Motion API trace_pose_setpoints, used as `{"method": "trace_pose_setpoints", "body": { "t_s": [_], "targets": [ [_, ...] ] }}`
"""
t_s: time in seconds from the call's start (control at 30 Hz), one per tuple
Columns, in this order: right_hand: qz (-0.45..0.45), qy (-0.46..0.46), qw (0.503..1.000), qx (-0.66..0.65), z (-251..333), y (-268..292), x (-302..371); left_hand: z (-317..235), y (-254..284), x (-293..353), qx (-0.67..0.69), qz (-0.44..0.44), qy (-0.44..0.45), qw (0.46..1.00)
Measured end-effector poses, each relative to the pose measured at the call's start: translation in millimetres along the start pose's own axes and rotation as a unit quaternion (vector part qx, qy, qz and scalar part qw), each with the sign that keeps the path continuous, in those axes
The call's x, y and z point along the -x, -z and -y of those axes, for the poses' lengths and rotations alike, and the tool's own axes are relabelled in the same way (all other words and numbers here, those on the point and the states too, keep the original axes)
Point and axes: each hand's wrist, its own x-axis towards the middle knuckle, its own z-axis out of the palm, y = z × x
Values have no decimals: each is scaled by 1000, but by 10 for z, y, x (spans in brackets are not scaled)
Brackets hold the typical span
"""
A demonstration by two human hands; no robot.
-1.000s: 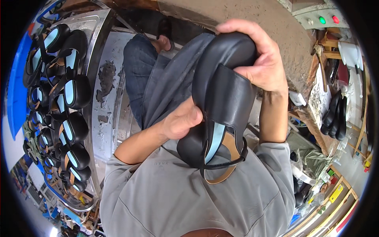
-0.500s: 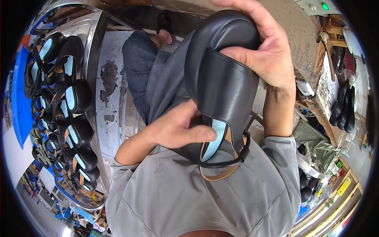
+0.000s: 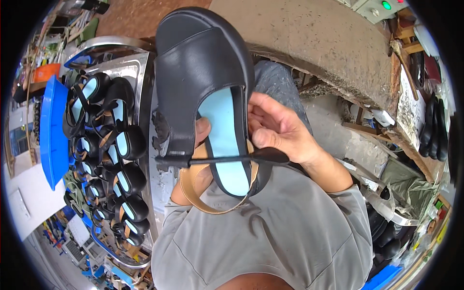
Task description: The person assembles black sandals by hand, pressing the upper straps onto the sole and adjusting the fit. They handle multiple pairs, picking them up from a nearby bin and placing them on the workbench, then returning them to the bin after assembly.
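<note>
Head view: left grip point(image 3: 202, 129) holds a sandal point(image 3: 198, 63), right grip point(image 3: 285, 133) (hold unclear) alongside, tray point(image 3: 143, 72) bearing other sandals point(image 3: 130, 177).

Can read no word, label, number or sign anywhere, neither on the black sandal point(image 3: 198, 65) nor on the pale control panel point(image 3: 364, 7) with its round green lamp point(image 3: 386, 5). Can pick out at most faint, tiny lettering on the chest of the grey shirt point(image 3: 295, 222), too small and dim to read.

One head-worn fisheye view, steeply downward over the grey shirt point(image 3: 275, 237), close range.
</note>
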Motion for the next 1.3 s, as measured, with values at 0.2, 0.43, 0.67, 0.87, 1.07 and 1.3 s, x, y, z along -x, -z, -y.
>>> {"method": "trace_pose_setpoints", "body": {
  "t_s": [0.2, 0.43, 0.67, 0.87, 1.07, 1.3],
  "targets": [
    [-39, 14, 999, -26, -12, -16, -54, -80, -216, 23, -307, -76, -94, 944],
    [-59, 219, 884, 409, 32, 146, 10, -192, -358, -162, -96, -113, -72, 986],
    [-87, 286, 742, 599, 154, -217, 34, -137, -356, -189, -70, -119, -150, 979],
    [-87, 349, 727, 585, -52, -26, -72, 14, -361, -64, -340, -158, -271, 887],
    [-166, 260, 830, 465, -84, 425, 150, -266, -116, -64, -226, 30, -315, 921],
    [-133, 203, 926, 289, -151, 646, 259, -796, -459, 70, -321, 51, -425, 845]
  ]
}}
